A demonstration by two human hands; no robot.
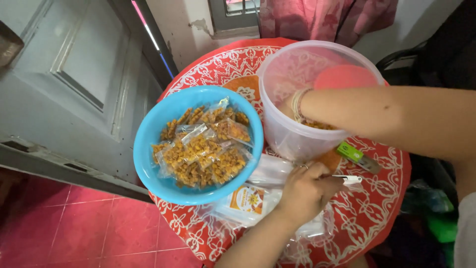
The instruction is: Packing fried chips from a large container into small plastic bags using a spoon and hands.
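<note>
My right hand (286, 106) reaches down inside a tall translucent plastic tub (277, 134), with bracelets on the wrist. The tub wall blurs the fingers, which are just above some orange-brown fried snack (320, 125) at the bottom. My left hand (302, 191), with a ring on one finger, is closed on a small white stapler-like tool (349, 179). It rests on a heap of clear plastic packets (270, 171), one with an orange label (249, 198). To the left, a blue bowl (148, 164) holds several sealed packets of the snack (203, 151).
Everything stands on a small round table with a red and white patterned cloth (377, 208). A green and metal tool (358, 157) lies right of the tub. A pink lid (345, 77) shows through the tub. A grey door (64, 89) and red floor tiles (74, 228) are at the left.
</note>
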